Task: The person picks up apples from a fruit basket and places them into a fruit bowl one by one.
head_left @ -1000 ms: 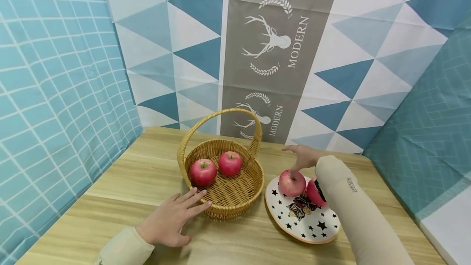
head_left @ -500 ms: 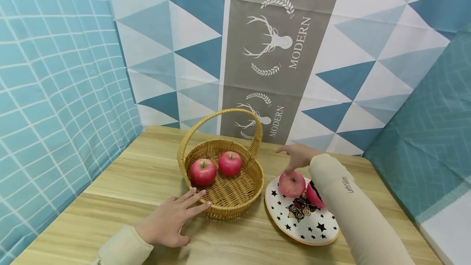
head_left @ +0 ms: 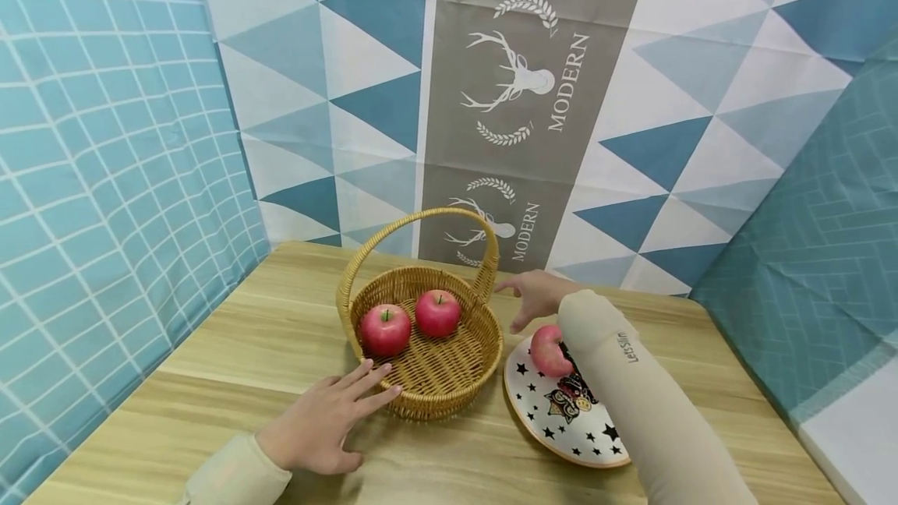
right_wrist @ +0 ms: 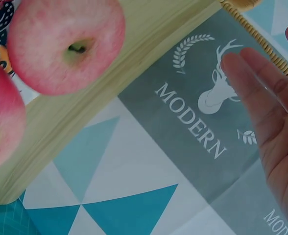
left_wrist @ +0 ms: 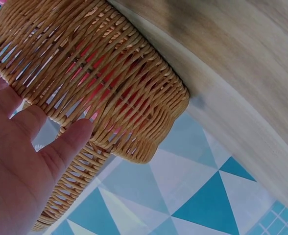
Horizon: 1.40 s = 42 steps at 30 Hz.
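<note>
A wicker basket (head_left: 429, 407) with a tall arched handle stands mid-table, holding two red apples, one at the left (head_left: 386, 331) and one farther back (head_left: 438, 313). My left hand (head_left: 324, 425) rests its spread fingertips on the near-left rim; in the left wrist view its thumb lies near the woven wall (left_wrist: 129, 98). Between basket and plate, toward the back, my right hand (head_left: 539, 294) hovers with nothing in it. On the star-patterned plate (head_left: 585, 443) sits a pink apple (head_left: 549, 351). A second apple (right_wrist: 1, 112) there shows in the right wrist view; the sleeve hides it from the head view.
Everything stands on a wood-grain table (head_left: 428, 466). A patterned cloth wall (head_left: 505, 154) rises behind its back edge. Blue grid cloth (head_left: 119, 178) borders the left side, teal cloth (head_left: 821, 256) the right. The right sleeve (head_left: 645, 404) passes over the plate.
My right hand has moved left, off the plate's apple toward the basket's handle, and its sleeve now covers more of the plate. The left hand stays at the rim.
</note>
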Each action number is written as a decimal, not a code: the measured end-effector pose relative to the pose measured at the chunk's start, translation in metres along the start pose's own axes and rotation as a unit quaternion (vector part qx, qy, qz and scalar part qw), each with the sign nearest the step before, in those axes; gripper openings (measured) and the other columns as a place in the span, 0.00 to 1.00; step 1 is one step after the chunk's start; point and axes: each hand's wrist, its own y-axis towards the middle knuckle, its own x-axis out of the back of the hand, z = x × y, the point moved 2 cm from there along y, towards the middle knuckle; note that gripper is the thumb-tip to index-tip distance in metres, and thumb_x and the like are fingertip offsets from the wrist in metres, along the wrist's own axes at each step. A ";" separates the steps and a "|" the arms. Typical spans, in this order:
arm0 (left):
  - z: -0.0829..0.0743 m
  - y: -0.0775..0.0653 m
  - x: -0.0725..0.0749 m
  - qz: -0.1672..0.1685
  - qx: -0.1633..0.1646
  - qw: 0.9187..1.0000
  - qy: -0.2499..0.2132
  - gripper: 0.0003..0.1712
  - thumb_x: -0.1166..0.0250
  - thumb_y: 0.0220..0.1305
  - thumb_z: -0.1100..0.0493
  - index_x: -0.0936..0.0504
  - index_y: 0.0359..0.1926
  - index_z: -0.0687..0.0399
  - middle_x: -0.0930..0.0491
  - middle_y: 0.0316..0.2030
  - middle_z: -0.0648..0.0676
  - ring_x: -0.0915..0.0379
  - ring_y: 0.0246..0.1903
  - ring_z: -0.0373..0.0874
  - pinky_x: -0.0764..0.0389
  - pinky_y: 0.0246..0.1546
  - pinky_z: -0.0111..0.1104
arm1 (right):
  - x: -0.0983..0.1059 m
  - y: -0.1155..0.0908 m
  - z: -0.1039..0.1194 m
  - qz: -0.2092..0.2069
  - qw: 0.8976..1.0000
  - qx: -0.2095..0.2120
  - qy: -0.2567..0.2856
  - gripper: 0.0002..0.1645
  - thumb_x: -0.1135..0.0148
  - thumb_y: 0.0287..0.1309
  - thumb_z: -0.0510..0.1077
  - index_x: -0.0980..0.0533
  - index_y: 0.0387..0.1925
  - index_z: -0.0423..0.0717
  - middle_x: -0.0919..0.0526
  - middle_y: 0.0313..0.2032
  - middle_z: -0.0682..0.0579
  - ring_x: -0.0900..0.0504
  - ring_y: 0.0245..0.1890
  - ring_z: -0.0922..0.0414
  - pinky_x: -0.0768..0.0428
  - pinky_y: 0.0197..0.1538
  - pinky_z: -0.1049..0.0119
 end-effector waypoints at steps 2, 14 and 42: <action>0.000 0.000 0.000 -0.009 -0.001 1.000 0.002 0.51 0.26 0.34 0.42 0.28 0.64 0.52 0.33 0.65 0.62 0.32 0.59 0.62 0.23 0.37 0.49 | 0.000 0.004 0.005 0.005 1.000 -0.006 0.013 0.44 0.24 0.41 0.45 0.30 0.63 0.44 0.21 0.48 0.38 0.21 0.46 0.46 0.22 0.44 0.56; 0.001 0.000 -0.003 -0.011 0.002 1.000 0.004 0.53 0.25 0.35 0.42 0.30 0.66 0.51 0.33 0.65 0.63 0.33 0.59 0.62 0.23 0.38 0.49 | -0.004 0.029 0.029 0.042 0.989 -0.068 0.123 0.50 0.24 0.42 0.40 0.36 0.69 0.56 0.29 0.61 0.37 0.25 0.54 0.45 0.19 0.30 0.56; 0.000 0.000 -0.002 -0.013 -0.009 1.000 0.005 0.51 0.27 0.36 0.43 0.30 0.65 0.53 0.34 0.66 0.62 0.33 0.60 0.62 0.22 0.38 0.49 | -0.021 0.082 0.048 -0.045 0.994 0.010 0.096 0.50 0.31 0.49 0.34 0.42 0.72 0.50 0.34 0.67 0.43 0.25 0.55 0.50 0.25 0.44 0.63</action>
